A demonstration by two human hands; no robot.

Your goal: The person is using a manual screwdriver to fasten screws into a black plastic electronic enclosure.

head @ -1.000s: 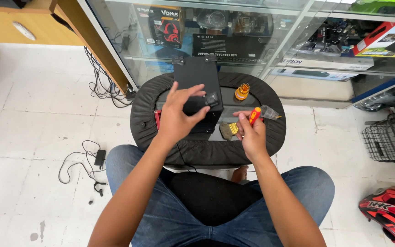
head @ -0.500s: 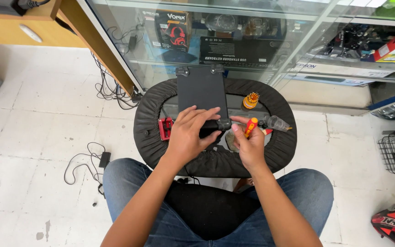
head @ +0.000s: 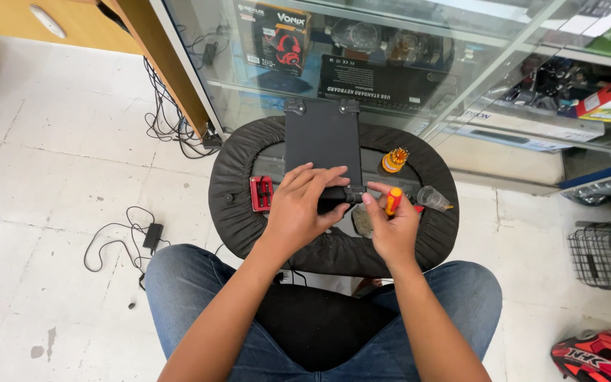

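I sit with a black round padded stool [head: 238,166] in front of my knees. A flat black rectangular panel [head: 323,138] with two hinge tabs at its far end lies on it. My left hand [head: 304,205] grips a small black part at the panel's near edge. My right hand [head: 390,223] holds an orange-handled screwdriver [head: 392,201], its tip at that black part. The part is mostly hidden under my fingers.
A red bit holder [head: 261,193], an orange round bit set [head: 394,160] and a small clear cup [head: 433,198] lie on the stool. A glass display case [head: 362,64] stands behind. Cables and a power adapter [head: 153,235] lie on the tiled floor at left; a red helmet [head: 599,357] at lower right.
The left hand came off the top of the black panel and down to its near edge. The right hand with the screwdriver closed in on the left hand. The view shifted slightly.
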